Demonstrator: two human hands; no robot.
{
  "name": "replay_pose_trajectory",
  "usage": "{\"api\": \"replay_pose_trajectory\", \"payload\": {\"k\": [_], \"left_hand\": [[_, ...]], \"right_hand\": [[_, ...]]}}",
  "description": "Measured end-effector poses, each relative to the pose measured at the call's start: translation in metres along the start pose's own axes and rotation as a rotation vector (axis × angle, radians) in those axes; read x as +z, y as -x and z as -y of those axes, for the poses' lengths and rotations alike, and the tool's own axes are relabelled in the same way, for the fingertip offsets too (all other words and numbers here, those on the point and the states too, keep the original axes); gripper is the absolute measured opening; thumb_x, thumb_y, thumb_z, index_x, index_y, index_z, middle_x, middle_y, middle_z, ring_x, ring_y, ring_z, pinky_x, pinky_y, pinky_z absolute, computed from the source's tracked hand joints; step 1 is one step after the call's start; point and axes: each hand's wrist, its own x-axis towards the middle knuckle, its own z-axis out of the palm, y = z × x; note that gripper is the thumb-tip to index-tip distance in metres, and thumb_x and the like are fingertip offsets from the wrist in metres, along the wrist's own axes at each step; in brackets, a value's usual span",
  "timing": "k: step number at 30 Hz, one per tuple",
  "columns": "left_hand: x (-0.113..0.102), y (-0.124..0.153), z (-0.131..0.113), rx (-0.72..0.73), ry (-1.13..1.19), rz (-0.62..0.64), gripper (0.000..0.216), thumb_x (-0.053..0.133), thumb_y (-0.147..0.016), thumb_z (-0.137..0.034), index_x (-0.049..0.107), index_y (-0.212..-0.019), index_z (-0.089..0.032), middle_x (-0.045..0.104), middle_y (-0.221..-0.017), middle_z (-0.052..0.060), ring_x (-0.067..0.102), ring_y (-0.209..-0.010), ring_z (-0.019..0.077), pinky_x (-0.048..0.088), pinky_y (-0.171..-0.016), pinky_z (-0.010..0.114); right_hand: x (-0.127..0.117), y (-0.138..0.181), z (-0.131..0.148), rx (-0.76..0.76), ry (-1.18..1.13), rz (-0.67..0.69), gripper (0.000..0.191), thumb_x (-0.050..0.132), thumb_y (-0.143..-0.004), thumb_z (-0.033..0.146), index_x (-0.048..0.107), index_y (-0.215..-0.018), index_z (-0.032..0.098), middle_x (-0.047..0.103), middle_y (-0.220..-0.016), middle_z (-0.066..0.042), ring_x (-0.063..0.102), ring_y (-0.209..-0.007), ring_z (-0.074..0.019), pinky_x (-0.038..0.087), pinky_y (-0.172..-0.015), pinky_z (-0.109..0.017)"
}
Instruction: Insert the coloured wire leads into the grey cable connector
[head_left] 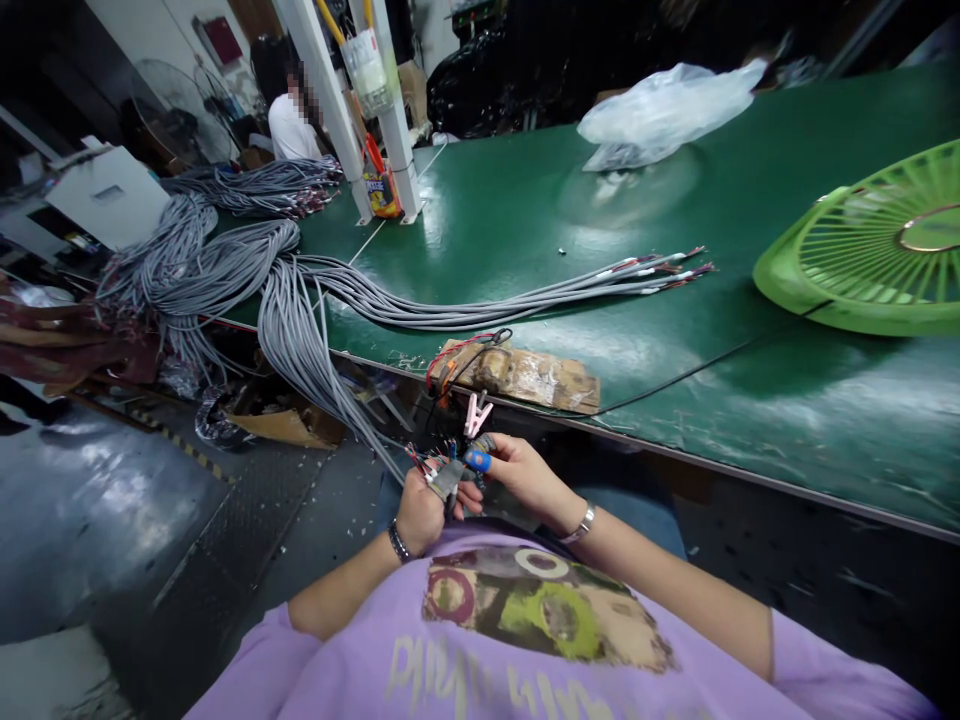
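Observation:
My left hand (pixel 426 508) is closed around the ends of several grey cables (pixel 375 445), in front of my body just below the table edge. Short coloured wires (pixel 421 462) fan out from the cable ends above the fist. A grey covering wraps my left thumb. Close against it, my right hand (pixel 517 470) pinches at the wire ends, with blue tape on its thumb and a grey covering on a finger. What lies between those right fingertips is too small to make out. A pink clip (pixel 477 414) stands just beyond the hands at the table edge.
A wooden block (pixel 525 374) with thin wires lies on the green table (pixel 480 240). Grey cable bundles (pixel 210 262) heap at left, one strand group stretching right. A green fan (pixel 877 240), plastic bag (pixel 667 110) and white post (pixel 397 130) stand beyond. A person (pixel 291 127) sits behind.

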Motion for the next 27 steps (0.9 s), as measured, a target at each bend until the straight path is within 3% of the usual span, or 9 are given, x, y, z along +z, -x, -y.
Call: {"api": "replay_pose_trajectory", "payload": {"k": [7,14,21,27], "left_hand": [[-0.001,0.001,0.002,-0.051,-0.073,0.024,0.048,0.055,-0.073,-0.060,0.058,-0.071,-0.013,0.069,-0.061,0.009,0.062,-0.045,0.0154,0.036,-0.036,0.021],[-0.002,0.002,0.004,-0.046,-0.151,0.079,0.045,0.051,-0.078,-0.056,0.058,-0.067,-0.013,0.068,-0.060,0.009,0.061,-0.045,0.0154,0.037,-0.037,0.022],[0.000,0.004,0.001,-0.024,-0.150,0.061,0.044,0.054,-0.076,-0.056,0.060,-0.070,-0.013,0.068,-0.063,0.009,0.063,-0.049,0.0167,0.039,-0.038,0.022],[0.005,0.008,-0.010,-0.005,-0.238,0.118,0.045,0.052,-0.078,-0.056,0.058,-0.062,-0.014,0.066,-0.057,0.008,0.060,-0.045,0.0142,0.038,-0.038,0.021]], "right_hand": [[0.003,-0.004,0.007,0.023,0.086,0.019,0.036,0.068,-0.069,0.048,0.059,-0.076,0.015,0.058,-0.067,-0.001,0.048,-0.056,-0.0102,0.039,-0.054,-0.025],[0.008,-0.003,0.008,0.113,0.067,0.163,0.032,0.061,-0.074,0.048,0.051,-0.077,0.018,0.049,-0.045,0.006,0.047,-0.039,-0.0104,0.037,-0.045,-0.024],[0.015,0.002,0.010,0.045,0.066,-0.016,0.026,0.062,-0.072,0.043,0.050,-0.071,0.019,0.049,-0.045,0.006,0.045,-0.041,-0.0091,0.036,-0.045,-0.024],[0.020,0.001,-0.004,0.169,-0.071,-0.096,0.023,0.054,-0.074,0.038,0.044,-0.065,0.020,0.042,-0.039,0.008,0.037,-0.030,-0.0069,0.026,-0.036,-0.021]]}}
